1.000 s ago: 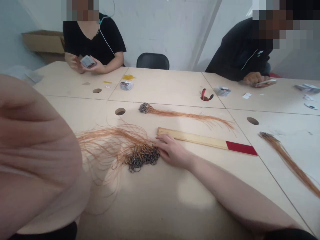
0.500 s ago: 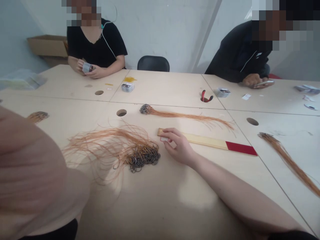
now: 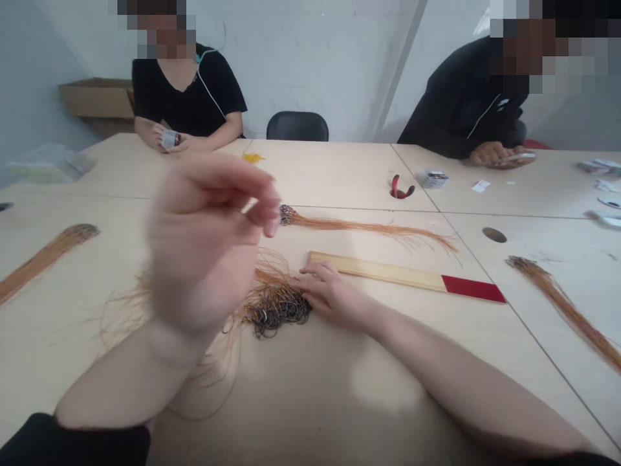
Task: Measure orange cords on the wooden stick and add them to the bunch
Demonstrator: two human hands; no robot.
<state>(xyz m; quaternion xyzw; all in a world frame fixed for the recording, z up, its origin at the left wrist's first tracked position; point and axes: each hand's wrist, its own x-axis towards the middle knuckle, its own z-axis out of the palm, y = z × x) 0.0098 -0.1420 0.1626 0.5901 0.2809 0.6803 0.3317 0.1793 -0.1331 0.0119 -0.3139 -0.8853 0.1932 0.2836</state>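
Many dark, wiry loops [image 3: 284, 312], tangled with hair-thin coppery strands [image 3: 272, 278], make up the pile [image 3: 272, 304] just at the fingertips of the right hand [image 3: 339, 296]. Its fingers are half bent and laid at the pile's edge; from where I stand I can't tell whether they pinch a strand. Raised above the pile, hiding part of it, hangs the left hand [image 3: 204, 239], blurred, fingers curled toward the thumb; whether it holds anything I can't make out either.

Just beyond the right hand lies the stick [image 3: 388, 270], flat, straight, pale wood with a smooth dark-red end. Farther past it a slim bundle [image 3: 349, 224] of similar coppery strands stretches out, its dark, knotted head partly behind the left hand. Another bundle [image 3: 557, 307] lies well to the right of the grip, a third bundle [image 3: 53, 255] well to its left. Past these, red-and-black pliers [image 3: 396, 184] stand handles up in a round hole in the smooth, pale table [image 3: 320, 404].

Half a second ago the left hand was a huge shape nearer by, left of the pile; now it is farther out, over the strands. The right hand then stood clear of the pile, fingers bent over the stick's end; now they are back at the loops.
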